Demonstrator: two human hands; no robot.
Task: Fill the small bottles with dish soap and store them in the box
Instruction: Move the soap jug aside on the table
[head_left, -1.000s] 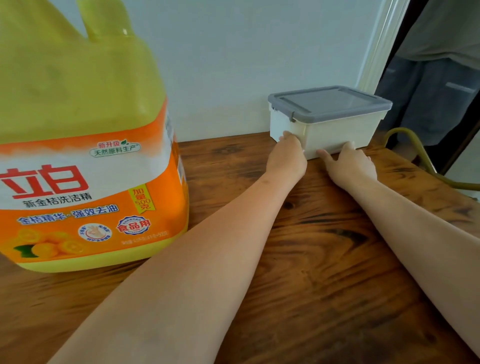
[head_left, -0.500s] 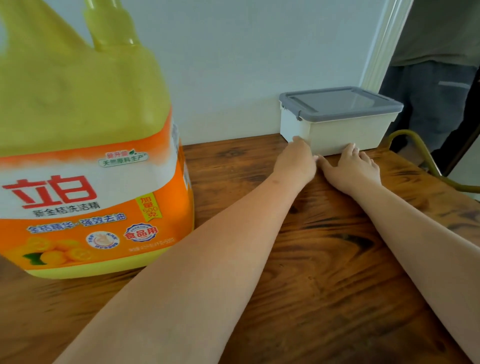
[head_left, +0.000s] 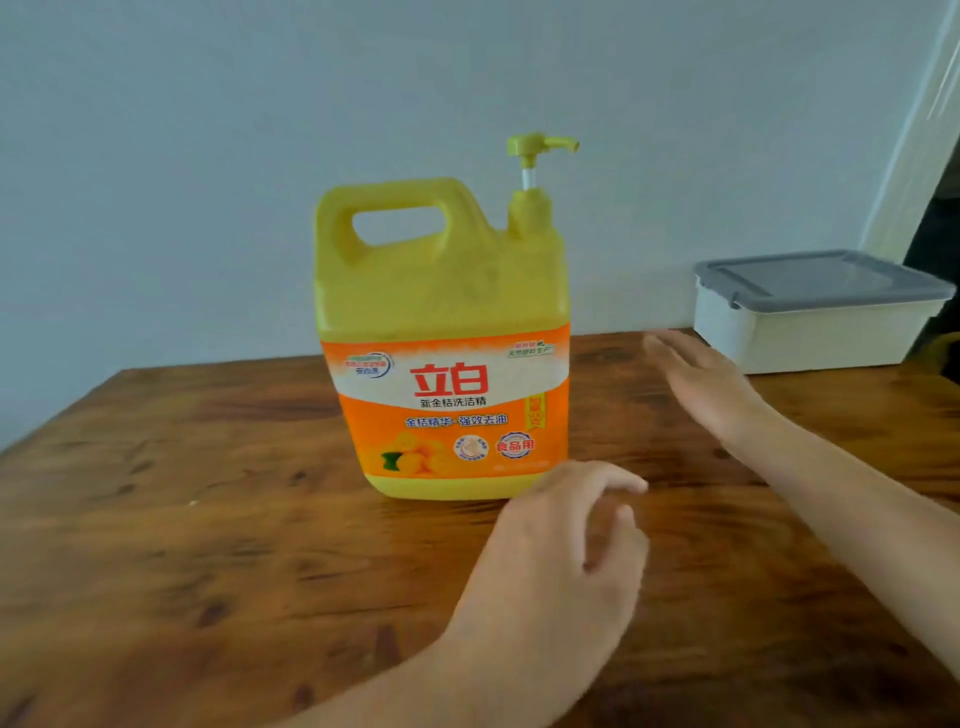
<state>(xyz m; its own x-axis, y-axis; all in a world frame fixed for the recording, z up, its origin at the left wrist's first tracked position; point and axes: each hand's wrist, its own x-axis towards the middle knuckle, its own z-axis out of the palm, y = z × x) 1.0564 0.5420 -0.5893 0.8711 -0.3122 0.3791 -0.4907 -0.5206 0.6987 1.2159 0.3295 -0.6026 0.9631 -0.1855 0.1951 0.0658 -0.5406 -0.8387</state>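
A big yellow dish soap jug (head_left: 441, 332) stands upright at the centre of the frame on my wooden worktop (head_left: 182, 545), its orange and white label facing me and its pump head (head_left: 540, 145) pointing toward the right of the frame. My left hand (head_left: 561, 561) hangs in the lower middle, just in front of the jug's lower right corner, fingers loosely curled and holding nothing; I cannot tell whether it touches the jug. My right hand (head_left: 701, 384) is at right of centre, flat and spread, palm down, blurred, empty, between the jug and the box. The white storage box (head_left: 815, 332) sits at the right edge against the pale wall (head_left: 208, 156), its grey lid (head_left: 821, 280) closed. No small bottles show.
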